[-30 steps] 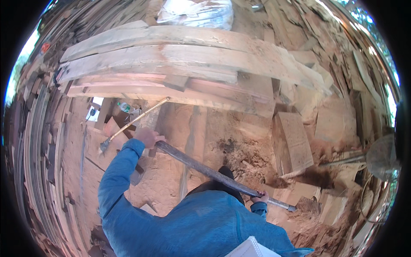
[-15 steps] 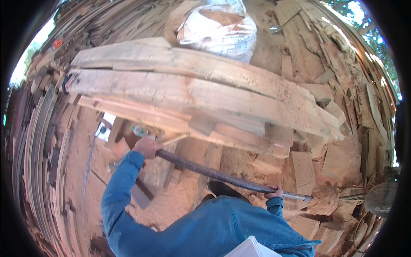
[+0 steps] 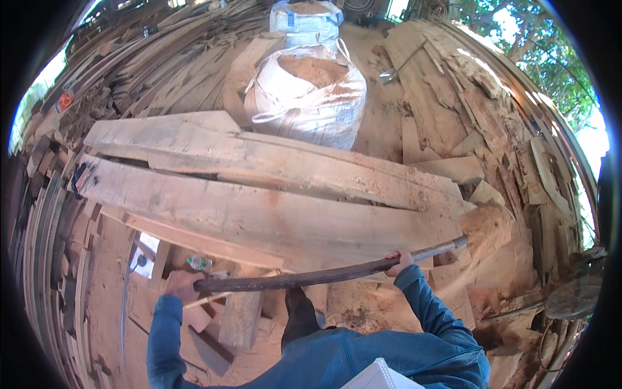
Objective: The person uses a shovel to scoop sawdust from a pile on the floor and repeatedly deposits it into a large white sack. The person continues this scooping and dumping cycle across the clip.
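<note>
A long dark pole (image 3: 291, 280) with a paler, greyish right end lies across in front of my body. My left hand (image 3: 184, 286) is closed round its left end. Further along, my right hand (image 3: 400, 262) grips it near the pale end, which reaches over the right end of a thick wooden plank (image 3: 278, 211). Whether the pole touches that plank, I cannot tell. A second plank (image 3: 272, 149) lies beyond the first, with a narrow dark gap between them. Both bear sawdust.
A white bulk bag (image 3: 304, 107) of sawdust stands beyond the planks, another bag (image 3: 306, 23) behind it. Stacked timber lines the left side; slabs and offcuts lie at right. Near my left hand are a plastic bottle (image 3: 198, 262) and a wood block (image 3: 240, 319).
My right hand has risen and moved forward, so the pole now slants up to the right. The view has tilted upward. The gap between the planks looks longer.
</note>
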`<action>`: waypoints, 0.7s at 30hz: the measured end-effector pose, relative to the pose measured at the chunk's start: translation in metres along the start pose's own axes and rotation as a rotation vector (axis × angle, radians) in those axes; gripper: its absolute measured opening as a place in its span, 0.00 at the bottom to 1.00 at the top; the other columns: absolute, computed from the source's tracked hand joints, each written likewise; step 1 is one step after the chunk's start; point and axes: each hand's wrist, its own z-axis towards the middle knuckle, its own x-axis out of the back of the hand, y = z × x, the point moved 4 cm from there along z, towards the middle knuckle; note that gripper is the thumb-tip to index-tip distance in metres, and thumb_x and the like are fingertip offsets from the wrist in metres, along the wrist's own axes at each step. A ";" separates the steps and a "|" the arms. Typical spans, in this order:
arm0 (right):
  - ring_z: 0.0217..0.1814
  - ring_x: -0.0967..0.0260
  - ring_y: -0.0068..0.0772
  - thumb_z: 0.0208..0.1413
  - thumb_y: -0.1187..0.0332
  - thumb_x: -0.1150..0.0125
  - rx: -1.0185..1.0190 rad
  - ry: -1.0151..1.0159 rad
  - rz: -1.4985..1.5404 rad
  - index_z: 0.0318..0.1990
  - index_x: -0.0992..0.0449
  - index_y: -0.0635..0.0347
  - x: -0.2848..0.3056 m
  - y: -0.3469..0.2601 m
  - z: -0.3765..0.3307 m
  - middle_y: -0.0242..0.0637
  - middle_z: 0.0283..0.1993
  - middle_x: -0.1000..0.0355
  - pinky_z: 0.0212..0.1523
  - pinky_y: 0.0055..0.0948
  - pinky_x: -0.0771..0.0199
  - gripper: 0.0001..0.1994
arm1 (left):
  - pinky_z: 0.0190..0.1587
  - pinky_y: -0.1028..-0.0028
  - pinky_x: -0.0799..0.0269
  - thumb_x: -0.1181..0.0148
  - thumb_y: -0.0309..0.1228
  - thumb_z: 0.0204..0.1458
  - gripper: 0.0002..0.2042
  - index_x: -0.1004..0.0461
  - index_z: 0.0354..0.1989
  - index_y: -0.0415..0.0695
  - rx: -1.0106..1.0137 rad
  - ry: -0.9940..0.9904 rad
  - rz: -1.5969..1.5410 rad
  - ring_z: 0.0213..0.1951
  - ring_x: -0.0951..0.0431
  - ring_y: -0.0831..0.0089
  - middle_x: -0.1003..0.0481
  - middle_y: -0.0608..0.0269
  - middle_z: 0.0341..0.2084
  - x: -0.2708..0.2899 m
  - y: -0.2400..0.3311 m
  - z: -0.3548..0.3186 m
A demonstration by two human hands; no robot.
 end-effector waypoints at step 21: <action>0.25 0.33 0.35 0.51 0.69 0.40 0.244 -0.486 -0.488 0.27 0.31 0.60 -0.652 0.023 0.161 0.39 0.24 0.32 0.27 0.35 0.30 0.07 | 0.26 0.69 0.28 0.35 0.36 0.47 0.25 0.32 0.53 0.37 0.393 -0.295 -1.220 0.24 0.23 0.71 0.23 0.60 0.24 -0.016 0.016 0.214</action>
